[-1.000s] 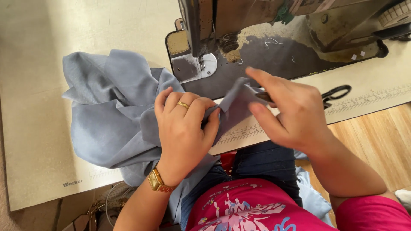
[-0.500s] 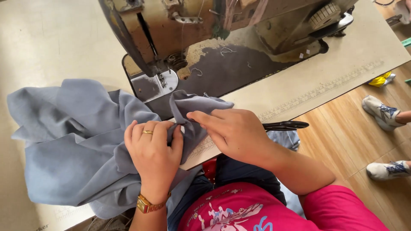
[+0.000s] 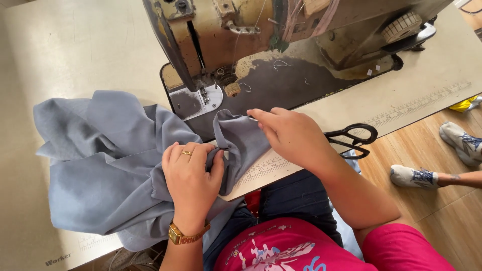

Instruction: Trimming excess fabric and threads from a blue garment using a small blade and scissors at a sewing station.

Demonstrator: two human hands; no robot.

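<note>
Head view: left hand (image 3: 190, 181) pinches a fold of the grey-blue fabric (image 3: 105, 165). Right hand (image 3: 291, 134), at 2 o'clock from it, grips the fabric's edge. Sewing machine (image 3: 241, 35) stands at 12 o'clock; black scissors (image 3: 351, 139) lie at 3 o'clock on the table (image 3: 75, 50).

Left hand (image 3: 191, 180) curled with fingers pinched; right hand (image 3: 291, 135) flat, fingers extended.

A small dark printed label (image 3: 56, 259) sits on the pale table, low and left of the left hand (image 3: 191, 180).
</note>
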